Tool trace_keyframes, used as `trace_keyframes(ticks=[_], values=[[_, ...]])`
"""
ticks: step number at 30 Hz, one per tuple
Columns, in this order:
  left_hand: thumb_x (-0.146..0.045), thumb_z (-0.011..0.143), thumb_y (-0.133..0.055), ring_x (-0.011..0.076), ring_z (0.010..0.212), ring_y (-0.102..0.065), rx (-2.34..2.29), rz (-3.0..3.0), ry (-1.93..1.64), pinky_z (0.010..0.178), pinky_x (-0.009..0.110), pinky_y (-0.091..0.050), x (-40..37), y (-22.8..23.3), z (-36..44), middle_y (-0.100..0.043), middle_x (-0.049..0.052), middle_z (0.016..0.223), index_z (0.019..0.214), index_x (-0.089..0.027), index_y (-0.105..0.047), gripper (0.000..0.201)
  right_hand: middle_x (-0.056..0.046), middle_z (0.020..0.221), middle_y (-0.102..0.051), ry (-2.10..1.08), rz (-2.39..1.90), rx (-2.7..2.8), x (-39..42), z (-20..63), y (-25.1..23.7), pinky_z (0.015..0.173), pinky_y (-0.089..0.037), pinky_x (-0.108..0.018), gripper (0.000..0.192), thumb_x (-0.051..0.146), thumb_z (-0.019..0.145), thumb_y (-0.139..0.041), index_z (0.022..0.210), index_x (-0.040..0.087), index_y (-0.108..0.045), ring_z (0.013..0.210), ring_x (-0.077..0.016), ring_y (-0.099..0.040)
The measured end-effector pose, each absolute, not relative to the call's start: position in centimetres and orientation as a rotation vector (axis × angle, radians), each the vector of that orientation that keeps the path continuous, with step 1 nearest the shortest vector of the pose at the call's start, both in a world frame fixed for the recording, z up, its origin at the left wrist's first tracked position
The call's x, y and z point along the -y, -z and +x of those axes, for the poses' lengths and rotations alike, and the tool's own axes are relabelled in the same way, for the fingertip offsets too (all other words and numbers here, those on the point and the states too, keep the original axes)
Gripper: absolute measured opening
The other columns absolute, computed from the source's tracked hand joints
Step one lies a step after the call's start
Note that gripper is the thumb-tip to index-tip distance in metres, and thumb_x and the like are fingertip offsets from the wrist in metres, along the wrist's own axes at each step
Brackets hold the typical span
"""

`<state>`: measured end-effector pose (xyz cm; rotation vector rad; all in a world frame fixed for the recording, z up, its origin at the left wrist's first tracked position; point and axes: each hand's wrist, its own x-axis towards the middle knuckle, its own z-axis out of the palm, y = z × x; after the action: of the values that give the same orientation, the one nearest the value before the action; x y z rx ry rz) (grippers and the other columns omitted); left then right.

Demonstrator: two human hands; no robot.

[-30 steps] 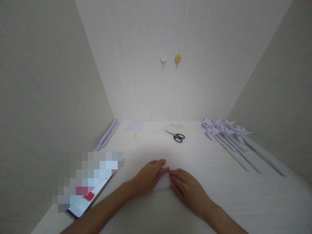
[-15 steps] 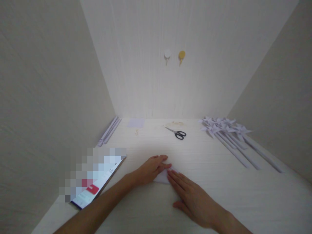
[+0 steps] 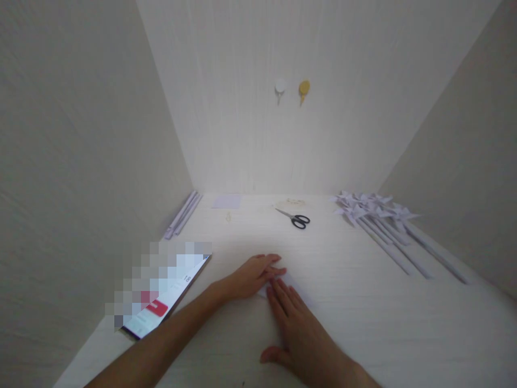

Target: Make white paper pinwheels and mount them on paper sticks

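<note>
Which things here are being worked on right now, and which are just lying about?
In hand:
left hand
right hand
folded paper

Lying about:
scissors
pinwheels
paper sticks
paper square
tablet
wall hooks

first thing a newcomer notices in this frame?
Probably the two bare hands at the near middle of the pale table: the left hand and the right hand lie flat, pressing a white sheet of paper. Next, the row of white paper pinwheels on long sticks at the far right, and the black-handled scissors near the back wall.
</note>
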<state>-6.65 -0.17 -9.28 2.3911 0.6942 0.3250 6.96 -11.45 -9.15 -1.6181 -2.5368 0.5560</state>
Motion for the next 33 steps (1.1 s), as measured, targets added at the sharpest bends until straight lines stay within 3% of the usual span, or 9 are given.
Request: trace_keyframes(ticks=[5,9,13,17,21,29,33], values=[[-0.034,0.085,-0.029,0.0178,0.113,-0.04,-0.764,2.366,-0.356,0.095,0.032,-0.03,0.3,8.9,-6.6,-0.045,0.011,0.123,0.116,-0.011,-0.043,0.041,-0.016,0.138,-0.002,-0.589,-1.688,2.497,11.2,6.3,8.9,0.1,-0.012,-0.048,0.091,0.061,0.063,-0.049,0.133,0.015,-0.013,0.125,-0.0295,0.002],[-0.034,0.085,-0.027,0.0163,0.112,-0.041,-0.812,2.344,-0.379,0.096,0.03,-0.03,0.5,8.9,-6.6,-0.047,0.011,0.121,0.116,-0.011,-0.044,0.042,-0.017,0.139,-0.004,-0.544,-1.736,2.417,11.0,5.0,9.5,0.095,-0.005,-0.058,0.09,0.071,0.057,-0.042,0.131,0.028,-0.017,0.124,-0.0329,0.003],[-0.036,0.086,-0.025,0.0155,0.112,-0.041,-0.827,2.386,-0.39,0.096,0.031,-0.03,0.5,9.3,-6.6,-0.047,0.008,0.121,0.111,-0.017,-0.049,0.04,-0.015,0.139,-0.006,-0.523,-1.799,2.373,11.2,4.4,10.1,0.092,-0.002,-0.061,0.085,0.073,0.057,-0.039,0.13,0.032,-0.022,0.124,-0.0355,0.002],[-0.035,0.086,-0.023,0.0144,0.11,-0.042,-0.786,2.459,-0.405,0.094,0.031,-0.032,0.6,9.7,-6.7,-0.049,0.007,0.119,0.115,-0.016,-0.044,0.041,-0.011,0.14,-0.006,-0.476,-1.693,2.377,11.7,4.8,10.4,0.1,-0.007,-0.051,0.081,0.067,0.069,-0.031,0.133,0.021,-0.012,0.126,-0.0287,0.001],[-0.032,0.087,-0.022,0.0132,0.112,-0.041,-0.712,2.57,-0.375,0.099,0.034,-0.024,0.7,10.2,-6.9,-0.048,0.004,0.121,0.114,-0.02,-0.044,0.037,-0.012,0.139,-0.009,-0.493,-1.7,2.367,12.3,5.3,10.3,0.103,-0.014,-0.041,0.089,0.067,0.069,-0.03,0.133,0.007,-0.014,0.126,-0.0256,-0.006],[-0.028,0.085,-0.031,0.0119,0.116,-0.037,-0.724,2.688,-0.319,0.1,0.033,-0.022,1.2,10.4,-6.8,-0.047,0.004,0.123,0.12,-0.019,-0.036,0.036,-0.018,0.136,-0.018,-0.316,-1.858,2.359,14.0,9.0,11.2,0.099,-0.025,-0.041,0.083,0.057,0.068,-0.048,0.129,0.004,-0.026,0.124,-0.0277,-0.02],[-0.025,0.085,-0.032,0.0127,0.115,-0.038,-0.769,2.72,-0.319,0.099,0.033,-0.024,1.5,10.2,-6.6,-0.046,0.004,0.123,0.118,-0.02,-0.039,0.035,-0.011,0.136,-0.024,-0.143,-1.867,2.351,14.0,11.6,11.4,0.098,-0.024,-0.045,0.064,0.048,0.079,-0.038,0.13,0.012,-0.026,0.123,-0.0242,-0.025]])
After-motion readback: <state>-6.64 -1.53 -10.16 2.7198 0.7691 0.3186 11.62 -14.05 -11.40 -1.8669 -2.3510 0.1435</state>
